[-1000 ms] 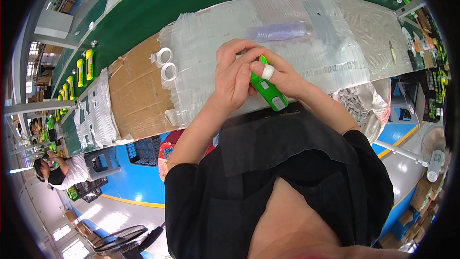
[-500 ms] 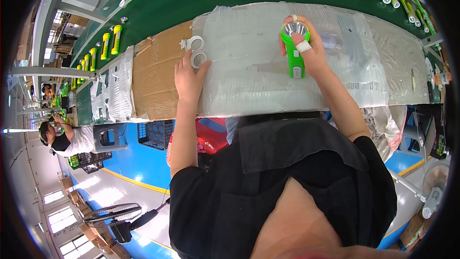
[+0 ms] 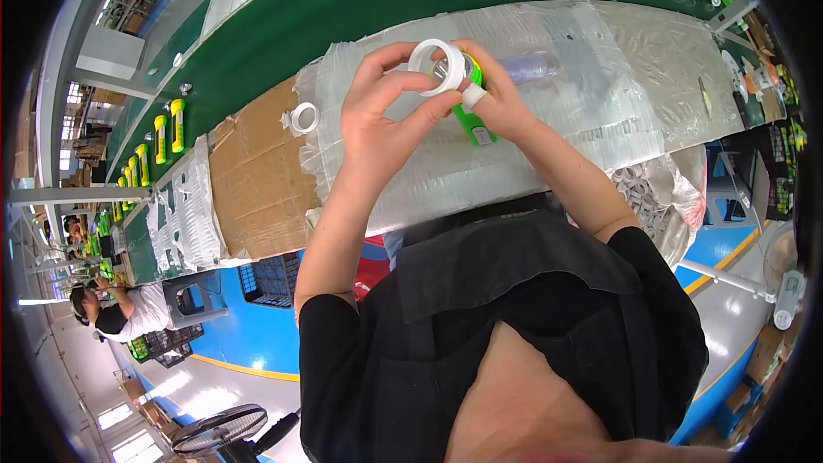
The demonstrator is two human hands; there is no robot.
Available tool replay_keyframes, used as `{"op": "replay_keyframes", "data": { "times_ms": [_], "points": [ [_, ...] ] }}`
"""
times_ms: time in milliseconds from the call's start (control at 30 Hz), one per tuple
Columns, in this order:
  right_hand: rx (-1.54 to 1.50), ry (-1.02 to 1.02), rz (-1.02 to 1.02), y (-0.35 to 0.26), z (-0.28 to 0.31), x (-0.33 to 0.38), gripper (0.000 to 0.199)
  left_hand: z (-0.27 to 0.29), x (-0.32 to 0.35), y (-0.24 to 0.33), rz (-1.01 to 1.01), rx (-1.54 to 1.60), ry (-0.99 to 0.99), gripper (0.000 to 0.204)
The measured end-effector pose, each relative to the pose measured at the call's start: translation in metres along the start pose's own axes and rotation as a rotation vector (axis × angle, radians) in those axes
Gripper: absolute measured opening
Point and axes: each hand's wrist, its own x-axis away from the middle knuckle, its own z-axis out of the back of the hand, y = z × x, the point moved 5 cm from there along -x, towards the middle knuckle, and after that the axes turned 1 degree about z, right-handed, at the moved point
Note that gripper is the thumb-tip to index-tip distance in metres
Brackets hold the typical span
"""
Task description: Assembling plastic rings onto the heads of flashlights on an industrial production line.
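Note:
Thumb and fingers of my left hand grip a white plastic ring, holding it over the lens end of a green flashlight. My right hand is wrapped round the flashlight's head, with white tape on a finger. The ring partly covers the shiny reflector, and whether the two touch I cannot tell. A second white ring lies on the work surface left of my hands, near the cardboard's edge.
Plastic film and brown cardboard cover the bench. Beyond runs a green belt with yellow-green flashlights standing at the left and more at the far right. A bag of white rings hangs below the bench at right. A co-worker sits far left.
My left hand has picked up one of the two white rings and carried it right to the flashlight. My right hand has brought the flashlight left and tilted it. The view has shifted.

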Motion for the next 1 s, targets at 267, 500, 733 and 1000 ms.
{"op": "replay_keyframes", "data": {
  "times_ms": [267, 500, 733, 1000],
  "points": [
    [-0.132, -0.077, -0.037, 0.003, 0.001, 0.003, 0.034, -0.007, -0.002, -0.004, -0.054, -0.275, -0.116, 0.031],
    [0.007, -0.107, 0.191, -0.015, 0.017, -0.002, 0.051, -0.012, -0.01, 0.004, -0.067, -0.31, -0.172, 0.034],
    [0.646, -0.323, 0.29, -0.08, 0.054, -0.022, 0.043, -0.031, -0.015, 0.006, -0.039, -0.209, -0.265, 0.045],
    [1.042, -0.798, 0.14, -0.106, 0.036, -0.042, 0.032, -0.057, -0.013, -0.008, 0.163, -0.065, -0.294, 0.043]
  ]
}}
